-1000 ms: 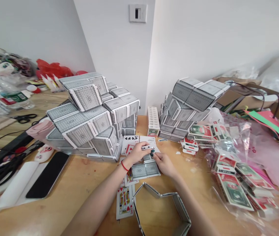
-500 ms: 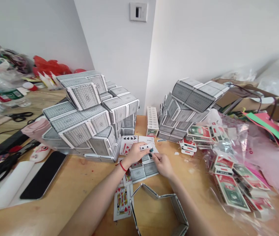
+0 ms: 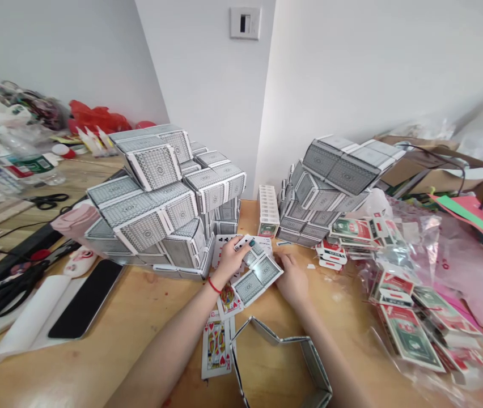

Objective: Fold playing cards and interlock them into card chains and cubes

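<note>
My left hand (image 3: 231,263), a red string round its wrist, is shut on a piece of joined playing cards (image 3: 258,279). The thumb presses on a white strip with black pips, and the patterned grey backs face up, tilted above the table. My right hand (image 3: 293,280) is beside the right corner of this piece, fingers curled; what they hold, if anything, is hidden. Face-up playing cards (image 3: 216,345), a king of hearts among them, lie under and in front of my left hand. Between my forearms stands an angular frame of folded cards (image 3: 267,331).
Stacked card-covered blocks (image 3: 152,218) stand at the left, with more blocks (image 3: 337,164) at the right. A row of card boxes (image 3: 268,209) sits between them. Card packs (image 3: 409,334) lie on plastic at the right. A black phone (image 3: 86,300) and scissors (image 3: 20,283) lie at the left.
The joined cards have been lifted and turned, their right end now higher. My right hand has moved away from the pip strip, to the right. The view has shifted slightly left.
</note>
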Demonstrator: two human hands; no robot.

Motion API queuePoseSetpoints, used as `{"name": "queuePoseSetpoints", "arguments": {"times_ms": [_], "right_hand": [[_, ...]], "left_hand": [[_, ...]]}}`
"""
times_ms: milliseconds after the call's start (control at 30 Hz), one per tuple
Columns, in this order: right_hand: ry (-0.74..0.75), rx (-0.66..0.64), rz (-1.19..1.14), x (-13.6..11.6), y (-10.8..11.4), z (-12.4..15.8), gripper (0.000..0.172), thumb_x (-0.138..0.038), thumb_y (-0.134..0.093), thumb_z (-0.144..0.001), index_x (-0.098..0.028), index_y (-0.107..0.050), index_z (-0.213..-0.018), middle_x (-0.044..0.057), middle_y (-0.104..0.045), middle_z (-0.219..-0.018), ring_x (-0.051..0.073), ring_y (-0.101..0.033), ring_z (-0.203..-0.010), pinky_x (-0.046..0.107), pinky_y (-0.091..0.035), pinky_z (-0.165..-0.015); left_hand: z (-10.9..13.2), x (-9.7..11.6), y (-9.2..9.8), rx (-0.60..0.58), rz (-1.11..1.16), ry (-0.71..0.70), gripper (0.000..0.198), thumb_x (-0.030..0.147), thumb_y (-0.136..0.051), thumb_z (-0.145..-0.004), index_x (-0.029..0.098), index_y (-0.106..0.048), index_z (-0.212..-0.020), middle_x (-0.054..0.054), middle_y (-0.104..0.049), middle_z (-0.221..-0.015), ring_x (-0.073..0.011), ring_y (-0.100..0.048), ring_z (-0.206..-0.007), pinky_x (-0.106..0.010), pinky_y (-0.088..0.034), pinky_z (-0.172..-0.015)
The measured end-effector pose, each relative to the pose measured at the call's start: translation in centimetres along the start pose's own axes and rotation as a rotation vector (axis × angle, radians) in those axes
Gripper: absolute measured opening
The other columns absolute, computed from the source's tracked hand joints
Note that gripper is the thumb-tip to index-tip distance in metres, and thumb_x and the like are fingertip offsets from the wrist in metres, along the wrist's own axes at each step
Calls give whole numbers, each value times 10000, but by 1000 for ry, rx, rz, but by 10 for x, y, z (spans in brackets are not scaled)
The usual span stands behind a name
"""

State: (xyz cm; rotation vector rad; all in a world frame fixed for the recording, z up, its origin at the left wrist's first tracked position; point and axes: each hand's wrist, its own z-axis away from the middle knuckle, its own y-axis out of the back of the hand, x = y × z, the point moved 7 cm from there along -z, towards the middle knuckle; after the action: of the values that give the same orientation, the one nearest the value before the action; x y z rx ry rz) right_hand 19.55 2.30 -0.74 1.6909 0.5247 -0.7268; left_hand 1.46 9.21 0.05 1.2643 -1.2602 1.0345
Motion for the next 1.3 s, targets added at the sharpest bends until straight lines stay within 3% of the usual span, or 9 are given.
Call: {"name": "queuePoseSetpoints", "arguments": {"times_ms": [167,333,467,667,800,933,1200,1300], "right_hand": [[-117,53,-269,12,3,-1,229,-370,-635,-644,-189,-580,-773,18,-579,-647,165,-496,-571,265,-358,-537],[-154,62,-521,18,12,0,329,-484,-606,-671,-181,-512,-582,1,-520,-541,130,-421,-513,246,-318,-496],[-169,56,-619,20,14,4,363,-521,-556,-712,-167,-562,-630,8,-542,-558,145,-451,-538,259,-345,-516],[-133,114,-641,16,20,9,304,-486,-559,-722,-183,-547,-705,34,-599,-665,187,-537,-677,279,-410,-591],[-176,-16,-820,9,10,13,297,-471,-568,-718,-218,-497,-857,17,-615,-668,154,-537,-515,274,-414,-488],[-171,-143,-841,1,1,16,281,-463,-552,-739,-217,-450,-828,-10,-592,-573,127,-510,-392,252,-382,-408],[-149,-222,-766,5,-8,17,304,-477,-549,-735,-190,-515,-828,-48,-508,-524,90,-438,-348,220,-330,-348],[-151,-207,-724,7,-8,16,334,-520,-512,-755,-187,-510,-779,-50,-473,-481,86,-411,-337,211,-292,-329]], "left_hand": [[-4,-7,11,95,58,17,293,302,-583,-720,152,-613,-970,-70,-670,-896,-197,-607,-857,-297,-472,-740],[-2,-3,18,165,9,-11,286,285,-549,-750,150,-596,-998,-79,-648,-986,-193,-593,-904,-298,-454,-781],[0,0,21,231,-71,-45,265,274,-534,-762,154,-593,-991,-79,-643,-991,-192,-580,-915,-303,-433,-815],[-2,-11,29,325,-78,-50,284,284,-527,-768,159,-581,-1017,-68,-635,-1013,-188,-568,-947,-287,-429,-813],[-3,-15,30,334,-62,-47,271,299,-531,-764,164,-589,-992,-59,-642,-988,-184,-575,-925,-273,-435,-792],[-2,-14,30,341,-64,-34,276,302,-533,-762,157,-590,-989,-67,-639,-998,-187,-578,-920,-280,-440,-787],[0,-7,28,319,-74,-37,283,308,-534,-766,161,-582,-1002,-75,-627,-1036,-195,-570,-966,-290,-442,-814],[1,-3,19,205,47,7,331,329,-576,-741,164,-555,-1027,-76,-626,-1024,-197,-590,-923,-298,-470,-770]]}}
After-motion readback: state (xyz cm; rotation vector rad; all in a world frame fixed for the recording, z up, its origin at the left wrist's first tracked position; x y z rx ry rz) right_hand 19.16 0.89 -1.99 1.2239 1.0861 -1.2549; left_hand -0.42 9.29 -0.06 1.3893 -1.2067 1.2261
